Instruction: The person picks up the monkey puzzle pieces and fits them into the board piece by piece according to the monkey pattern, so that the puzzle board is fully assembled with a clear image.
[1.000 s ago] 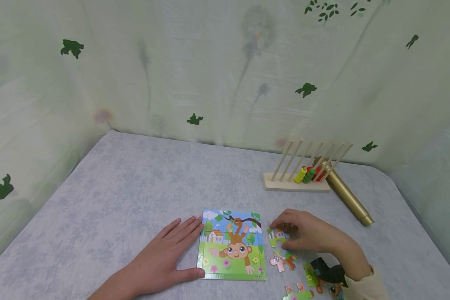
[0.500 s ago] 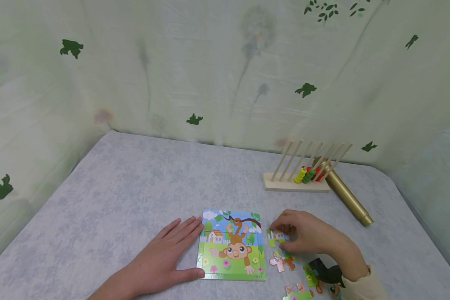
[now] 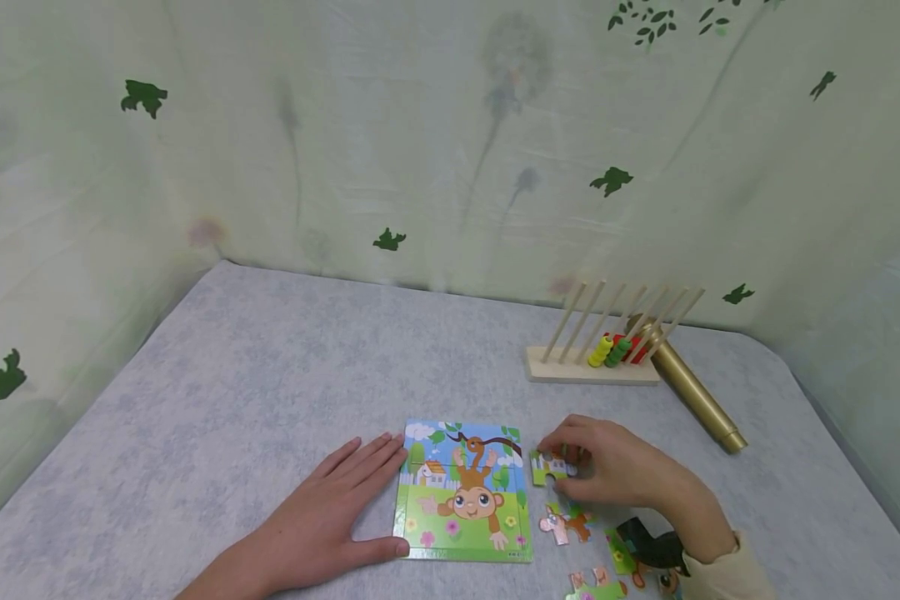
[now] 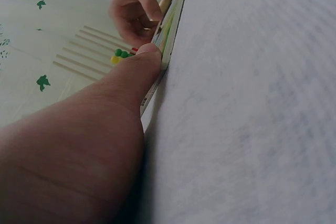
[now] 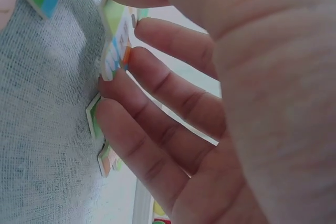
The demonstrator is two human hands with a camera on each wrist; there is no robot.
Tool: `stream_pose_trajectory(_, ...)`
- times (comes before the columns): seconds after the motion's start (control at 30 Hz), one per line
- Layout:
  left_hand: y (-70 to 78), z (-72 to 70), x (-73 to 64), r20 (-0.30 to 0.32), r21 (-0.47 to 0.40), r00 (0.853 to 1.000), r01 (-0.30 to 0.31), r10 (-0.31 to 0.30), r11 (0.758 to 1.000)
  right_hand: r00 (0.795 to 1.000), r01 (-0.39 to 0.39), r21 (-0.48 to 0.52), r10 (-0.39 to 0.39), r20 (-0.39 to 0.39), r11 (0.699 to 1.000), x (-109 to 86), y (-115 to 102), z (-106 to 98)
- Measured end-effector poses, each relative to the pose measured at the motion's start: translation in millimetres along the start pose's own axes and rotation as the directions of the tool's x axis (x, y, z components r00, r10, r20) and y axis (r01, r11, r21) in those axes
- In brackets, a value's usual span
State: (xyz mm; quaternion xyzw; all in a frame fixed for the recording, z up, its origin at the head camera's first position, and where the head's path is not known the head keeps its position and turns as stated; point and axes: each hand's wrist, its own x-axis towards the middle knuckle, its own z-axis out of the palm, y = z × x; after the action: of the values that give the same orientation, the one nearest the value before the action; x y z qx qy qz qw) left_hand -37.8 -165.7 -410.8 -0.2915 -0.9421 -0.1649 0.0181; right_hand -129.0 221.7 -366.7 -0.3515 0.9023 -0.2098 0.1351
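Observation:
A square monkey picture puzzle board point(image 3: 465, 533) lies on the table near the front. My left hand point(image 3: 326, 508) rests flat to its left, fingers straight, with fingertips and thumb at the board's left edge. In the left wrist view the thumb point(image 4: 131, 74) touches the board's edge. Just right of the board, my right hand point(image 3: 622, 467) pinches a jigsaw piece point(image 3: 540, 472) with a house and grass on it. The right wrist view shows this jigsaw piece point(image 5: 115, 38) tilted up between thumb and fingers. Another jigsaw piece point(image 3: 555, 523) lies below that hand.
More loose jigsaw pieces point(image 3: 598, 592) lie at the front right, partly under the right wrist and its black strap point(image 3: 651, 546). Farther back stand a wooden peg rack point(image 3: 592, 377) with coloured beads and a gold tube point(image 3: 693, 396). A printed curtain point(image 3: 420, 150) hangs behind the table.
The right hand has shifted slightly left and away from me, bringing the jigsaw piece closer to the board's right edge. The left hand and the board have stayed put.

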Motion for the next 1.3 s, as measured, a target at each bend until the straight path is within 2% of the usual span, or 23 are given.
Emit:
stream_pose_trajectory(0.17, 0.3, -0.3, -0.4, 0.006, -0.002, 1.0, 0.0, 0.0, 1.0, 1.0, -0.009, -0.035, 0.008, -0.027, 0.999, 0.9, -3, 2)
stream_pose_trajectory(0.4, 0.3, -0.2, -0.2, 0.008, -0.009, 1.0, 0.0, 0.0, 1.0, 0.997, 0.022, -0.058, -0.027, -0.077, 0.998, 3.4, -7, 6)
stream_pose_trajectory(0.77, -0.6, 1.5, -0.2, -0.003, -0.003, 1.0, -0.004, 0.004, 1.0, 0.995, 0.015, -0.067, -0.022, -0.099, 0.998, 8.1, -17, 11)
stream_pose_trajectory(1.0, -0.3, 0.9, -0.1, -0.002, -0.006, 1.0, -0.002, 0.002, 1.0, 0.987, 0.038, -0.094, -0.052, -0.153, 0.995, 12.3, -23, 16)
stream_pose_trajectory(1.3, -1.3, 0.6, -0.5, -0.01, 0.0, 1.0, -0.009, 0.009, 1.0, 0.982, 0.054, -0.098, -0.071, -0.174, 0.994, 17.2, -29, 22)
